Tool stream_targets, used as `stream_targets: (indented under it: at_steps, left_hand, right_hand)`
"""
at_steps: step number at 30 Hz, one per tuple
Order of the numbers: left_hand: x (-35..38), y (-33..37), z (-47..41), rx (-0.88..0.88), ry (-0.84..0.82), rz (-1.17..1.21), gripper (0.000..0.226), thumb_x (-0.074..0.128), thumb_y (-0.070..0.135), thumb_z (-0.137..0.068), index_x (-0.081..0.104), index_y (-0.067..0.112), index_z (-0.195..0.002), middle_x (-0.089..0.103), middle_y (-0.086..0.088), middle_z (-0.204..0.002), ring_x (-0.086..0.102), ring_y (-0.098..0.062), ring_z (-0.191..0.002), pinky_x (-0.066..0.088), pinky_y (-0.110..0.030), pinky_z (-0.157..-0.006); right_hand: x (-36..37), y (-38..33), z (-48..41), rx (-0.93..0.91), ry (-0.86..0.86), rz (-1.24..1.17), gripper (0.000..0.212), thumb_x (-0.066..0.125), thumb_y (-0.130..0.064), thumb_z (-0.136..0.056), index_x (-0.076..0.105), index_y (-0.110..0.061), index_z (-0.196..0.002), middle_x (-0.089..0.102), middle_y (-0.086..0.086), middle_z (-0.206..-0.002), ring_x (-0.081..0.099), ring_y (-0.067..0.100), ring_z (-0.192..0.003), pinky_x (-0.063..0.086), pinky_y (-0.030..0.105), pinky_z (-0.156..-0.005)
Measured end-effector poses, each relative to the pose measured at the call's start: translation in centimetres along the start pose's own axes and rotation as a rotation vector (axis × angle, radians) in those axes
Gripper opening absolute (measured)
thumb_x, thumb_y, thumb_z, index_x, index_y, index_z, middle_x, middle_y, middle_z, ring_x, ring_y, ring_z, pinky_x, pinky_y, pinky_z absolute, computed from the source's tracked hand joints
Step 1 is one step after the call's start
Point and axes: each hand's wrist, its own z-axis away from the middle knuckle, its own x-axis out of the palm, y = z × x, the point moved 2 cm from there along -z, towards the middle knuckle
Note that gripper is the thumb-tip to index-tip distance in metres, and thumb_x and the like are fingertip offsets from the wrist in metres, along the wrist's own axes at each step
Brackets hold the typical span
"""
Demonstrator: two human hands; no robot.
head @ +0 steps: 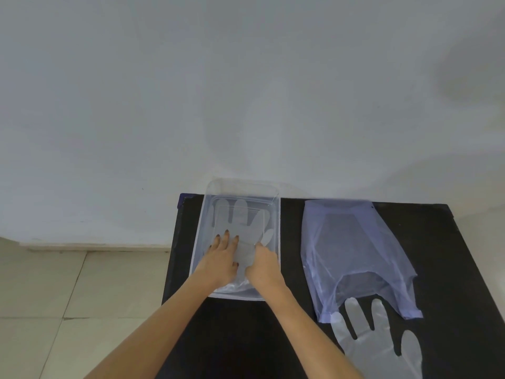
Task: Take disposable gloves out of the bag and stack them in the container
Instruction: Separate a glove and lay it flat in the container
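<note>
Pressing down, my left hand (222,254) lies flat with fingers spread on the clear plastic glove (240,228) inside the transparent container (276,214); my right hand (263,265) sits just beside it on the same glove, fingers curled under so I cannot tell whether it pinches the film. Neither hand lifts anything. That glove lies with its fingers pointing away from me, along the container's long axis. The next glove (379,343) lies on the black table (246,337) to my right and nearer me, fingers also pointing away, its tips touching the mouth of the pale purple bag (352,250). I judge the right hand the nearer one for that pickup.
</note>
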Motion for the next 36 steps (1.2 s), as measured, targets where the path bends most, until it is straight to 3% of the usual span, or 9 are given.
stream_targets:
  at_steps: [6, 9, 11, 13, 18, 23, 27, 36]
  left_hand:
    - [0.1, -0.3, -0.4, 0.003, -0.052, -0.058, 0.076, 0.043, 0.028, -0.098, -0.01, 0.018, -0.152, -0.018, -0.01, -0.159, -0.011, -0.034, -0.147, 0.003, -0.047, -0.118]
    - [0.0, 0.0, -0.8, 0.02, -0.003, -0.081, 0.075, 0.043, 0.027, -0.098, -0.009, 0.017, -0.152, -0.017, -0.01, -0.16, -0.011, -0.032, -0.147, 0.002, -0.045, -0.119]
    - [-0.2, 0.2, -1.5, 0.029, 0.023, -0.083, 0.075, 0.043, 0.027, -0.098, -0.008, 0.015, -0.152, -0.017, -0.009, -0.16, -0.011, -0.029, -0.147, 0.002, -0.044, -0.119]
    - [-0.4, 0.5, -2.2, 0.039, 0.041, -0.095, 0.076, 0.044, 0.026, -0.097, -0.008, 0.013, -0.152, -0.016, -0.008, -0.16, -0.01, -0.028, -0.148, 0.002, -0.043, -0.12]
    - [-0.3, 1.4, -3.5, 0.03, 0.081, -0.133, 0.081, 0.049, 0.02, -0.095, -0.007, 0.012, -0.152, -0.012, -0.007, -0.161, -0.01, -0.026, -0.148, -0.001, -0.042, -0.119]
    - [-0.6, 1.6, -4.3, 0.009, 0.114, -0.126, 0.084, 0.055, 0.014, -0.09, -0.002, 0.012, -0.152, -0.007, -0.008, -0.162, -0.008, -0.027, -0.148, -0.003, -0.043, -0.118]
    - [-1.3, 1.7, -4.9, 0.012, 0.186, -0.127, 0.086, 0.06, 0.02, -0.089, 0.002, 0.013, -0.152, 0.002, -0.008, -0.162, -0.005, -0.026, -0.149, -0.005, -0.041, -0.118]
    - [-2.3, 1.0, -6.9, 0.049, 0.014, -0.215, 0.117, 0.075, 0.04, -0.075, -0.01, 0.014, -0.151, -0.012, -0.005, -0.161, -0.013, -0.023, -0.148, -0.01, -0.045, -0.116]
  right_hand:
    - [-2.8, -1.1, 2.5, -0.059, -0.018, 0.088, 0.041, 0.053, -0.012, -0.096, 0.049, -0.009, -0.136, 0.055, 0.011, -0.134, 0.059, 0.026, -0.118, 0.049, 0.032, -0.096]
    - [-5.1, -0.9, 4.6, -0.144, 0.186, 0.147, 0.035, 0.052, -0.016, -0.096, 0.056, -0.017, -0.131, 0.062, 0.003, -0.127, 0.063, 0.019, -0.11, 0.049, 0.026, -0.088]
    - [-6.4, -0.2, 5.3, -0.161, 0.332, 0.082, 0.031, 0.054, -0.018, -0.096, 0.061, -0.02, -0.125, 0.063, -0.001, -0.124, 0.061, 0.012, -0.107, 0.045, 0.017, -0.082]
    - [-6.9, 0.9, 5.2, -0.114, 0.382, -0.005, 0.033, 0.057, -0.018, -0.094, 0.059, -0.022, -0.126, 0.061, -0.003, -0.127, 0.058, 0.012, -0.108, 0.046, 0.017, -0.082]
    - [-5.9, 2.7, 4.6, 0.001, 0.261, -0.09, 0.052, 0.059, -0.026, -0.093, 0.044, -0.024, -0.142, 0.052, -0.002, -0.142, 0.057, 0.016, -0.124, 0.052, 0.033, -0.099]
    - [-5.2, 2.8, 4.1, 0.016, 0.24, -0.104, 0.054, 0.062, -0.026, -0.092, 0.042, -0.025, -0.142, 0.056, -0.001, -0.138, 0.063, 0.017, -0.114, 0.056, 0.037, -0.096]
    - [-5.0, 3.0, 3.7, 0.004, 0.232, -0.131, 0.053, 0.063, -0.024, -0.091, 0.043, -0.026, -0.14, 0.059, -0.003, -0.134, 0.065, 0.016, -0.109, 0.057, 0.038, -0.092]
    - [-4.8, 3.0, 3.3, -0.004, 0.211, -0.152, 0.05, 0.064, -0.024, -0.091, 0.045, -0.024, -0.138, 0.061, -0.001, -0.13, 0.066, 0.017, -0.107, 0.058, 0.04, -0.091]
